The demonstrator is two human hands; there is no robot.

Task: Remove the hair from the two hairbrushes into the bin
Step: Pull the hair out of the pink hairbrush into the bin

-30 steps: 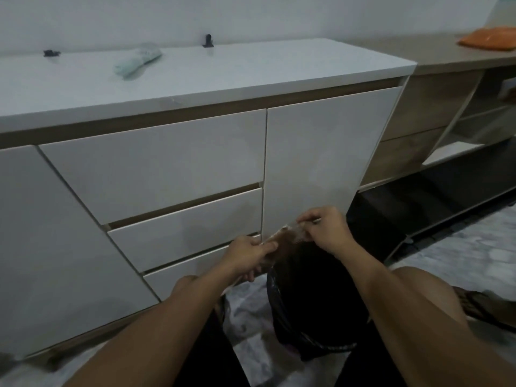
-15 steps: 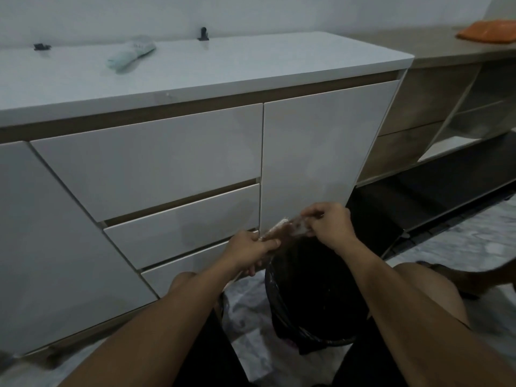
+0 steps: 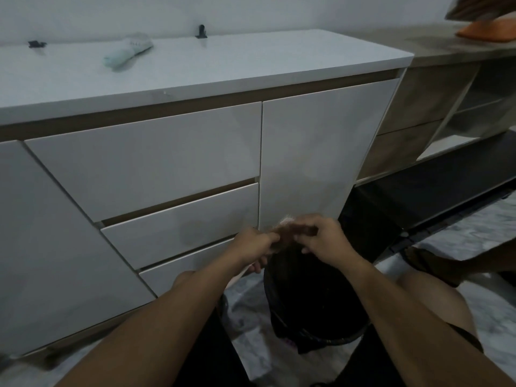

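I hold a pale hairbrush point(image 3: 286, 219) above the black-lined bin point(image 3: 315, 308) on the floor between my knees. My left hand point(image 3: 251, 247) is closed around its handle end, and the brush is mostly hidden by my fingers. My right hand point(image 3: 324, 238) pinches a brown clump of hair point(image 3: 291, 233) that sits on the brush between the two hands. A second hairbrush point(image 3: 127, 51), pale green, lies on the white countertop point(image 3: 251, 62) at the far left.
White cabinet drawers and a door point(image 3: 321, 152) stand right behind the bin. To the right are wooden shelves point(image 3: 446, 113) and a dark low platform. Another person's sandalled foot point(image 3: 430, 263) is on the floor at right. An orange cloth point(image 3: 488, 32) lies at the top right.
My right hand has dropped lower over the brush head and a brown clump of hair now shows between my hands. The other person's foot has come further in at right.
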